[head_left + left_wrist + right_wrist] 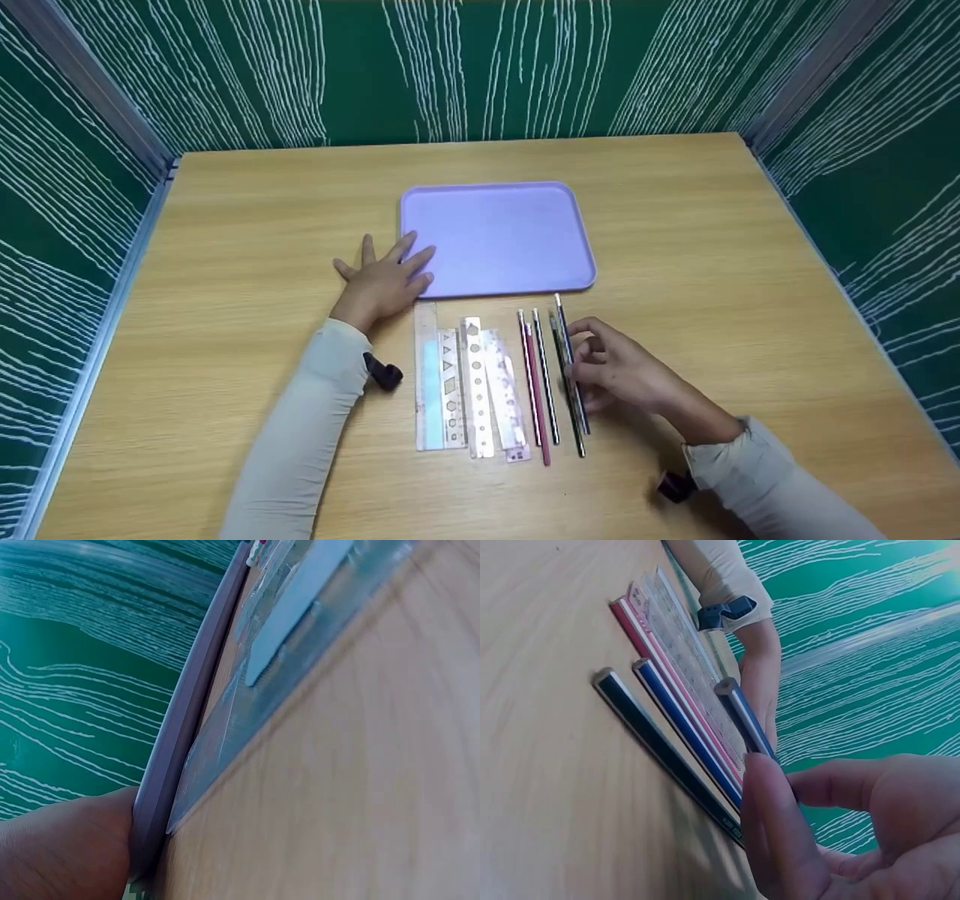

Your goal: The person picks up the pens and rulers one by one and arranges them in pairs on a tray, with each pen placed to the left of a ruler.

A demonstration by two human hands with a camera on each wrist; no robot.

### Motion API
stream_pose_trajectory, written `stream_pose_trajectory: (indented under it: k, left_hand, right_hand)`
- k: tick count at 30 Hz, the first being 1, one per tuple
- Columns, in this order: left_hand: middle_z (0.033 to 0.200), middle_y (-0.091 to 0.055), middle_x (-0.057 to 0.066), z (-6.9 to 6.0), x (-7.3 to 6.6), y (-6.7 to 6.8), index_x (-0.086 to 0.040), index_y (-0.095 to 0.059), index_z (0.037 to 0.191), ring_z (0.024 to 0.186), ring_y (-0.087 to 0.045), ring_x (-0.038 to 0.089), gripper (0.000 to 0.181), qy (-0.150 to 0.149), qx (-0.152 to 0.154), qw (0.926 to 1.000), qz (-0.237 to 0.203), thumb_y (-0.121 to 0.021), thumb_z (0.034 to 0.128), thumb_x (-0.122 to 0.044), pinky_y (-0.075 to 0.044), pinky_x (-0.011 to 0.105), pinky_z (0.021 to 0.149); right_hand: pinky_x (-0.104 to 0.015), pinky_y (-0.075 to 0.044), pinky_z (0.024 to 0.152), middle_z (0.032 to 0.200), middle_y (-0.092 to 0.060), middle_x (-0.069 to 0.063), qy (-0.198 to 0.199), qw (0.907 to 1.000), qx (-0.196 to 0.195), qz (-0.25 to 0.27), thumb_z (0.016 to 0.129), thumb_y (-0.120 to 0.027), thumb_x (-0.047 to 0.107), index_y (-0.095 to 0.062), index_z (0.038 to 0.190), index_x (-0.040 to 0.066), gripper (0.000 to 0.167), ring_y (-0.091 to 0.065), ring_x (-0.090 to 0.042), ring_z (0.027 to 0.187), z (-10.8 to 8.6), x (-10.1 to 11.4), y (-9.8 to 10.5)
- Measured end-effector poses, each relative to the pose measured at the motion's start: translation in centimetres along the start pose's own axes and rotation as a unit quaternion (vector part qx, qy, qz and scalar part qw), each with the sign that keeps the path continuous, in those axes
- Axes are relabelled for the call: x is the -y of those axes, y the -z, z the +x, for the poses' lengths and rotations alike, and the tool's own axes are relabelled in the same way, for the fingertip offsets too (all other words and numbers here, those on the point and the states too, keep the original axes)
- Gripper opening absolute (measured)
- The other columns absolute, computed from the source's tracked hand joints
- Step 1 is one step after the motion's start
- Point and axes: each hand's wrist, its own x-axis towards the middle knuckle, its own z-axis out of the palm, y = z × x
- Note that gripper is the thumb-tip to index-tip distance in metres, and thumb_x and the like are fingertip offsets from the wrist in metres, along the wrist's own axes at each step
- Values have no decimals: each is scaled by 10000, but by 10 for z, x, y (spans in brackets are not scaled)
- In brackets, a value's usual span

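Left hand (pixel 382 285) lay spread wide at left edge of tray (pixel 499 240); right hand (pixel 619 371) pinched one pencil (pixel 744 716), raised, nearside of tray. Other pencils (pixel 546 375), rulers (pixel 480 397) lay nearside too, none on tray. Work looked barely begun: one pencil up, others unlifted.

A light brown wooden table (pixel 255 217) is under the fingers (pixel 400 246). Well past them is a green back wall (pixel 360 75) with wiggly white lines. More lined green stands well out from them, a left wall (pixel 67 202) and a right wall (pixel 900 172).
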Motion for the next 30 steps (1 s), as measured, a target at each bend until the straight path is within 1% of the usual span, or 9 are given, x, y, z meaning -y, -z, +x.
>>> stream_pose_trajectory:
  k: [4, 7, 10, 12, 17, 24, 30]
  left_hand:
    - [1725, 47, -162, 0, 0, 0, -555, -147, 1579, 1503, 161, 588, 579, 8, -16, 10000, -32, -308, 1033, -658, 122, 936, 929]
    - [1723, 49, -169, 0, 0, -1, -559, -144, 1576, 1505, 163, 582, 580, 40, 3, 10000, -33, -307, 1030, -666, 129, 930, 936]
    - [1722, 46, -172, -1, 1, -1, -562, -152, 1573, 1507, 163, 578, 579, 62, 21, 10000, -64, -312, 1027, -668, 132, 928, 939]
    - [1721, 45, -179, 0, 1, -1, -568, -157, 1570, 1509, 164, 573, 576, 77, 14, 9999, -76, -314, 1025, -672, 131, 926, 943]
    - [1722, 42, -174, 0, 1, 0, -572, -158, 1568, 1512, 162, 570, 575, 70, -5, 9999, -80, -317, 1025, -673, 129, 928, 942]
    - [1723, 44, -169, 0, 0, 0, -563, -157, 1572, 1508, 168, 573, 577, 5, 4, 10000, -98, -311, 1027, -671, 133, 928, 941]
    - [1729, 40, -151, -1, 1, -2, -541, -165, 1584, 1505, 177, 578, 583, -39, -12, 9999, -97, -316, 1032, -656, 125, 933, 938]
  right_hand:
    - [-504, -631, 649, 1055, -530, -119, 9, 9999, 50, 130, 963, -660, 84, -404, 1434, 118, 537, -619, -225, 704, 5, 3, 1]
    - [-509, -631, 652, 1059, -536, -120, 8, 9998, 91, 176, 966, -678, 117, -405, 1438, 136, 545, -617, -214, 714, 9, 4, 0]
    - [-514, -631, 651, 1057, -539, -128, 58, 9998, 113, 163, 973, -676, 133, -396, 1444, 132, 549, -616, -213, 742, 14, 5, 1]
    - [-524, -630, 660, 1058, -541, -135, 85, 9997, 97, 186, 973, -676, 133, -397, 1445, 133, 548, -616, -219, 788, 16, 6, 2]
    - [-547, -626, 683, 1059, -540, -132, 95, 9994, 79, 323, 961, -697, 144, -405, 1444, 149, 565, -610, -232, 868, 24, 9, 5]
    - [-538, -628, 695, 1081, -542, -123, 39, 9986, 21, 518, 961, -686, 132, -393, 1467, 166, 586, -593, -219, 893, 35, 14, 5]
    - [-525, -629, 724, 1119, -532, -124, 24, 9979, 20, 645, 951, -692, 133, -373, 1484, 167, 622, -594, -229, 950, 48, 24, 5]
